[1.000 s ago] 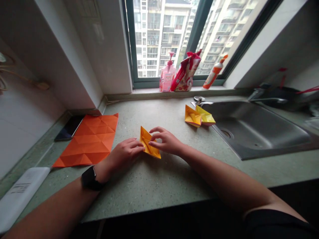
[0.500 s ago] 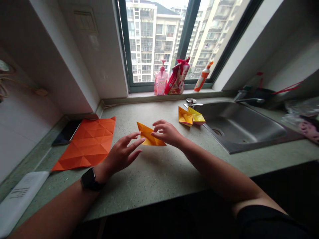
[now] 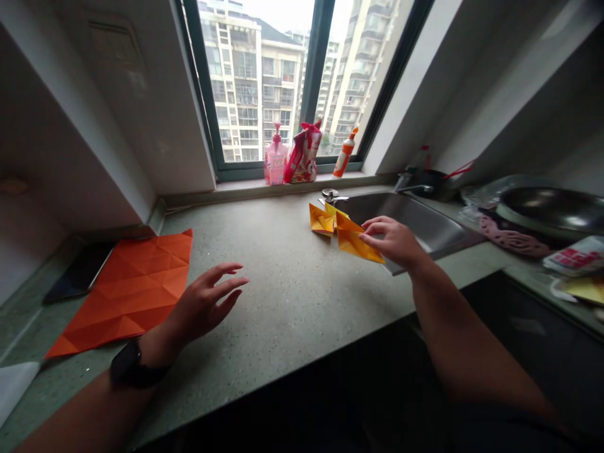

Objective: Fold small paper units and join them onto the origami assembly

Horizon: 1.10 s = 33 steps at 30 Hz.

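Note:
My right hand (image 3: 391, 242) pinches an orange-yellow folded paper boat (image 3: 356, 244) by its right side, in the air near the sink's corner. Just behind it, a golden paper boat (image 3: 321, 220) and a yellow paper boat (image 3: 336, 211) stand side by side on the counter, the yellow one partly hidden by the held boat. My left hand (image 3: 202, 305) hovers over the counter with fingers apart and nothing in them; a black watch is on its wrist. To its left lies a creased sheet of orange paper (image 3: 136, 286).
A steel sink (image 3: 415, 217) is set in the counter (image 3: 268, 327) at the right. On the window sill stand a pink pump bottle (image 3: 276, 160), a red bag (image 3: 302, 157) and an orange-white bottle (image 3: 345, 154). A dark flat device (image 3: 78, 274) lies beside the orange sheet. A pan (image 3: 557, 204) sits far right.
My right hand has carried the orange-yellow paper boat to the right, close to the other two boats. My left hand no longer touches it. The view has turned to the right.

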Each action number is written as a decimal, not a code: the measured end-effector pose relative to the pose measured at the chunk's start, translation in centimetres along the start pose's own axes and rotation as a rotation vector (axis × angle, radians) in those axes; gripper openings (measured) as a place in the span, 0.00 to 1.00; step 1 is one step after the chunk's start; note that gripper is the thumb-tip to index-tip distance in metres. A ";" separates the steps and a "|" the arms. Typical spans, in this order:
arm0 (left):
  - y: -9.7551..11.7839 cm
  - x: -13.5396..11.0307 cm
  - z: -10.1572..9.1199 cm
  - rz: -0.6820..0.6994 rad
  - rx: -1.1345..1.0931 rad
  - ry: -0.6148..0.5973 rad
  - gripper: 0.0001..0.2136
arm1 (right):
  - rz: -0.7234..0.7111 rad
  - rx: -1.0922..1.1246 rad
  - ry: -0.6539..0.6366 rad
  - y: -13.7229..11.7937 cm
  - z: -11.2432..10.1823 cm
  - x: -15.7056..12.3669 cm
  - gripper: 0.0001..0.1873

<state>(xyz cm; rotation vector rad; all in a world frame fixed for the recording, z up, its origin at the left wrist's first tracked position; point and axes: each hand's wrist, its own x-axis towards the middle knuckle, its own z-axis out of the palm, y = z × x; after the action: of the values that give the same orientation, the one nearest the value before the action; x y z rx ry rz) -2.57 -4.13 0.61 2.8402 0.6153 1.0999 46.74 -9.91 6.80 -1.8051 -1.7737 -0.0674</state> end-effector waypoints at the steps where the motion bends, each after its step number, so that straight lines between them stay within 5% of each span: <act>1: 0.0 0.0 0.1 0.002 -0.008 -0.007 0.11 | 0.032 -0.053 -0.013 1.0 -0.4 -0.4 0.13; 7: -0.3 -0.2 0.6 0.006 -0.037 -0.047 0.11 | 0.084 -0.155 -0.104 4.0 0.0 -0.4 0.13; 20: -1.2 -0.5 0.7 -0.046 -0.048 -0.107 0.11 | 0.084 -0.301 -0.135 4.0 5.0 2.3 0.07; 33: -1.1 -0.5 0.4 -0.047 -0.085 -0.121 0.11 | 0.010 -0.328 -0.123 3.8 6.8 2.1 0.07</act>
<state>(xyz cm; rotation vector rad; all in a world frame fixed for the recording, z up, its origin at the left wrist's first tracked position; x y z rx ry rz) -3.05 -3.24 -0.21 2.7788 0.6081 0.9164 47.98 -4.73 0.74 -2.0857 -1.9290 -0.2622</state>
